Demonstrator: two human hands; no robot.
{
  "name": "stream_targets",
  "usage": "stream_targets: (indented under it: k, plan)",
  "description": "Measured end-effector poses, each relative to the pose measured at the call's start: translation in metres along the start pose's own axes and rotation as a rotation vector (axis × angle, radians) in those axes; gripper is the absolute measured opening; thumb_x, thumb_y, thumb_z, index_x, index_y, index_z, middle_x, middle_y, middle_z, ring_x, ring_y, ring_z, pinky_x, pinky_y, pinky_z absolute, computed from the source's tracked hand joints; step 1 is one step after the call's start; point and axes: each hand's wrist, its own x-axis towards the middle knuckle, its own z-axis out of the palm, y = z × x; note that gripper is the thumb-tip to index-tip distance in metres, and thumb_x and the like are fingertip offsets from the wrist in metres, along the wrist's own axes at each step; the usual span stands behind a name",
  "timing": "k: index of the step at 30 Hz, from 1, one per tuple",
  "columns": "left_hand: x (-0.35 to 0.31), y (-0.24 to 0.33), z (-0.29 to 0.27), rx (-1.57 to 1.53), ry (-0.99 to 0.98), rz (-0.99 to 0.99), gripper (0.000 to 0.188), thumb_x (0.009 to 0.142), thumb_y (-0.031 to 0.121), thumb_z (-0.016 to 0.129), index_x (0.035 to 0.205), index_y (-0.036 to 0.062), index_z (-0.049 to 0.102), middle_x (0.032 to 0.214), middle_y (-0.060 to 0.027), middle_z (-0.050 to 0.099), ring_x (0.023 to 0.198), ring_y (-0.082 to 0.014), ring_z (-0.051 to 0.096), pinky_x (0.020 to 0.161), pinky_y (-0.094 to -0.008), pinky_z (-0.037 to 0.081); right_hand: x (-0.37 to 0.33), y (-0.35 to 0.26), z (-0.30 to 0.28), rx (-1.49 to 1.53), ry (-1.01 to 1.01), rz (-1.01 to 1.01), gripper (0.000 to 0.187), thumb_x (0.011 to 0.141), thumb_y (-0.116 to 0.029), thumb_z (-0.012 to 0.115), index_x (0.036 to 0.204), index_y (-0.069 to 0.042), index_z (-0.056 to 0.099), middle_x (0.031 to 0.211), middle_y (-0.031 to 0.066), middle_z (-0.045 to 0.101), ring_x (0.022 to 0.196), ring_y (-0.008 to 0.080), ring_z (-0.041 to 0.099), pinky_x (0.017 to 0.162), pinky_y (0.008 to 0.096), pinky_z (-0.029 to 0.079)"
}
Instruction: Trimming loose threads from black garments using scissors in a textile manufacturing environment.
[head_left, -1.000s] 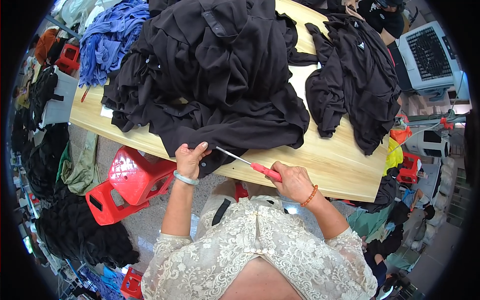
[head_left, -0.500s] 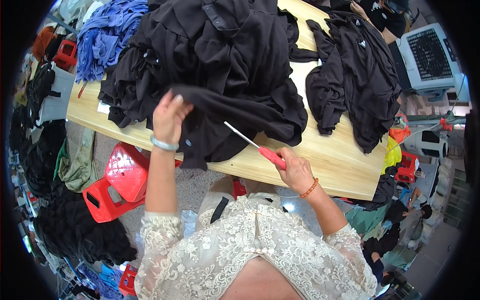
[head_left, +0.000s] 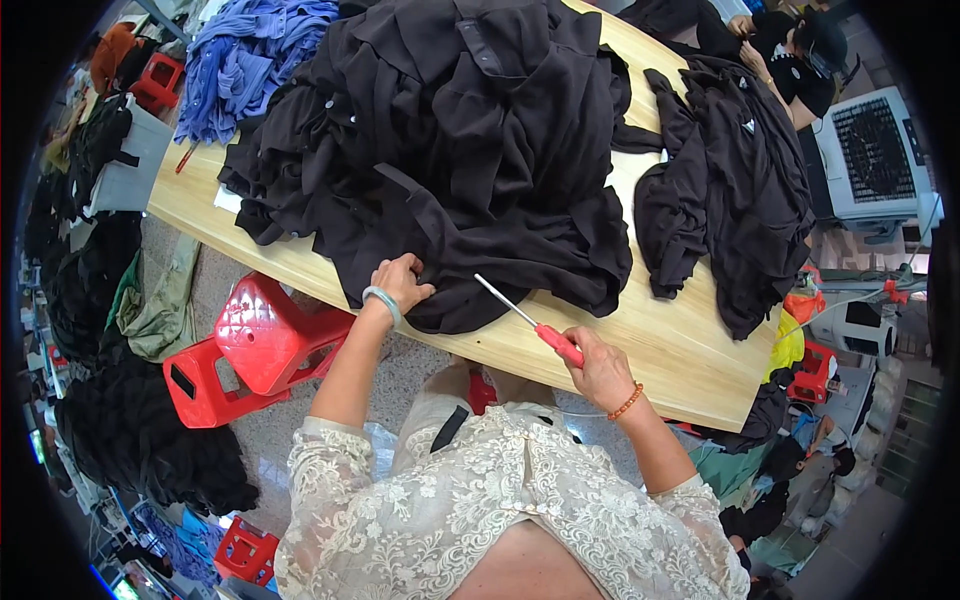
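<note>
A large heap of black garments (head_left: pixel 500 130) covers the middle of the wooden table. At its near edge my left hand (head_left: pixel 402 285) bears down on the black cloth, fingers bent and thumb against a fold; the fingertips are partly hidden. My right hand (head_left: pixel 605 370) is closed round the handle of a red-handled tool with a thin metal shaft (head_left: pixel 548 338), like a screwdriver. Its shaft points up and left, with the tip beside the lower edge of the cloth.
More black garments (head_left: pixel 715 190) lie on the table's right side, and blue striped ones (head_left: pixel 250 65) at the far left. Red stools (head_left: pixel 255 340) stand by the table's front left edge (head_left: pixel 260 255). Another person (head_left: pixel 800 60) handles black cloth at the far right.
My left hand has come down and right, from beside a raised fold onto the near cloth, which now lies lower. The red-handled tool stays in my right hand. The view has shifted slightly.
</note>
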Motion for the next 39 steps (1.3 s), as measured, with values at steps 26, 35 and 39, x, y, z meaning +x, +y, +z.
stream_targets:
  k: [26, 35, 39]
  plan:
    - [-0.049, -0.002, 0.013, -0.538, 0.293, 0.396, 0.013, 0.064, 0.000, 0.069, 0.072, -0.0032, 0.059, 0.074, -0.0097, 0.061, 0.071, -0.0213, 0.058, 0.067, -0.0285, 0.046, 0.016, -0.029, -0.003, -0.164, -0.198, -0.099, 0.022, 0.084, -0.025, 0.060, 0.087, -0.003, 0.056, 0.073, 0.0190, 0.064, 0.069, 0.0371, 0.063, 0.064, 0.0453, 0.048]
    - [-0.045, -0.003, 0.020, -0.680, 0.187, 0.315, 0.012, 0.067, -0.001, 0.069, 0.073, -0.0036, 0.059, 0.074, -0.0043, 0.058, 0.068, -0.0103, 0.054, 0.064, -0.0224, 0.043, 0.018, -0.026, -0.002, -0.166, -0.269, -0.138, 0.023, 0.085, -0.027, 0.061, 0.089, -0.004, 0.058, 0.070, 0.0186, 0.063, 0.069, 0.0364, 0.063, 0.065, 0.0446, 0.048]
    - [-0.040, -0.005, 0.015, -0.593, 0.314, 0.310, 0.016, 0.067, 0.002, 0.073, 0.077, -0.0011, 0.060, 0.078, -0.0066, 0.060, 0.074, -0.0165, 0.056, 0.068, -0.0271, 0.045, 0.020, -0.018, -0.004, -0.090, -0.103, -0.126, 0.019, 0.084, -0.023, 0.062, 0.092, -0.007, 0.059, 0.077, 0.0169, 0.064, 0.073, 0.0347, 0.063, 0.065, 0.0440, 0.049]
